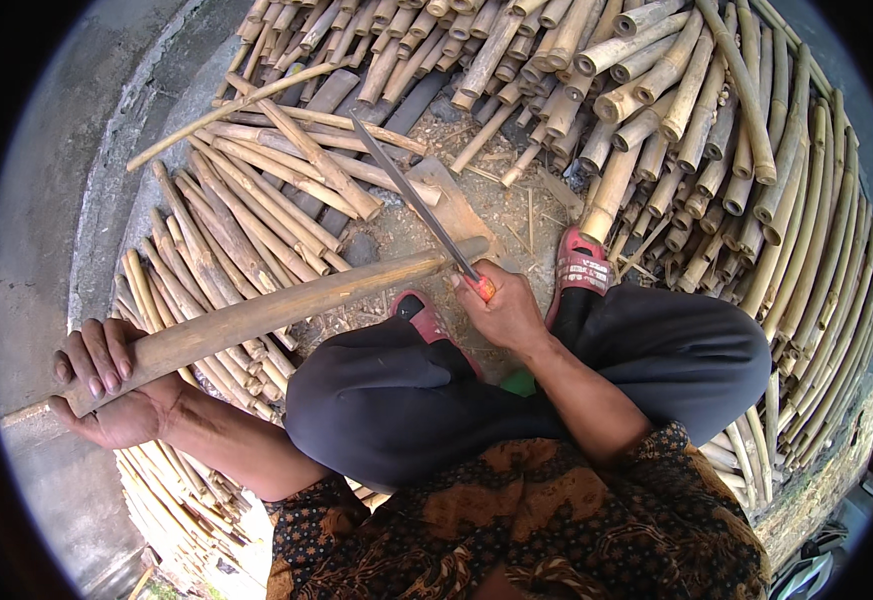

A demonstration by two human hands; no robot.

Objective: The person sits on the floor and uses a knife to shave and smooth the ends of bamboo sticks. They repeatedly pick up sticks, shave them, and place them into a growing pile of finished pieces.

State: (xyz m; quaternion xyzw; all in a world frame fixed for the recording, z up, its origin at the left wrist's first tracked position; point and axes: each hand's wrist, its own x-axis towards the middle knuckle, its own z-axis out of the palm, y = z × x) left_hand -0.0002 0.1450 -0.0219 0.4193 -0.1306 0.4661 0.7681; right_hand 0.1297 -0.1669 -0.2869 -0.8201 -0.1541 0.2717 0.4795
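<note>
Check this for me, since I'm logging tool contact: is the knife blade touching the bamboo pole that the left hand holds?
Touching. The head view shows the knife blade crossing the bamboo pole at its far end, with no gap visible there.

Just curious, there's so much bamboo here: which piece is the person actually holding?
The long bamboo pole lying across the lap: the left hand grips one end, while the other rests near the knife.
</note>
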